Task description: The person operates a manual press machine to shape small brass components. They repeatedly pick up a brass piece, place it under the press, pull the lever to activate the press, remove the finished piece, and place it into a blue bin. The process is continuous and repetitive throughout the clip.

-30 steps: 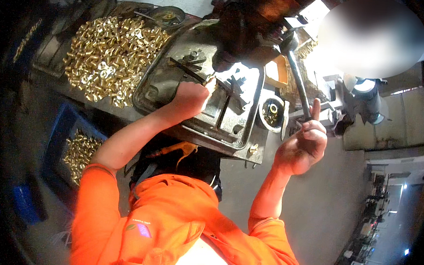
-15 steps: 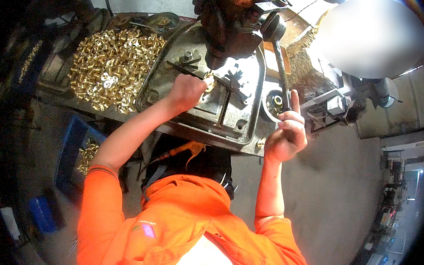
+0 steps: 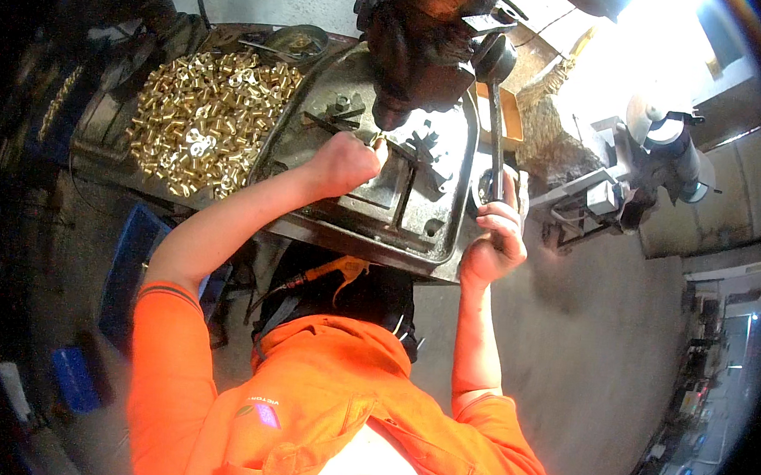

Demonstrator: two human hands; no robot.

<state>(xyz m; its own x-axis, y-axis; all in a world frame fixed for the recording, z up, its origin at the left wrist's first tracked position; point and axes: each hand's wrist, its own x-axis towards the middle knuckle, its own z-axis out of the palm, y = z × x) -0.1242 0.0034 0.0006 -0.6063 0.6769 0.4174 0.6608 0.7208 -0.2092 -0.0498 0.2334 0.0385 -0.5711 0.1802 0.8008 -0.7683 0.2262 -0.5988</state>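
One hefty dark drill press head (image 3: pixel 425 46) took up the top of the view, hanging over a rimmed metal machine table (image 3: pixel 356 209). Left of that sat a massive heap of brass fittings (image 3: pixel 210 125), so I'd reckon plenty was left if that was the waiting pile. Can't swear to it though, nothing showed whether those were raw or finished. Down lower, the blue crate (image 3: pixel 130 246) was partly hidden by the left forearm (image 3: pixel 200 237), so no count from there either.

Next size down, the feed lever (image 3: pixel 496 132), running to the right hand (image 3: pixel 494 243): fingers curled round its lower end, index pointing up along it. The left hand (image 3: pixel 347 165) was over the table, fingers closed in a pinch. Smallest of the lot was the single brass fitting (image 3: pixel 380 143) in that pinch, pretty much under the spindle nose (image 3: pixel 391 113). My read: that piece was mid-job, not done. Whether the tool was actually touching it, couldn't tell, too tiny and partly covered by the fingers.
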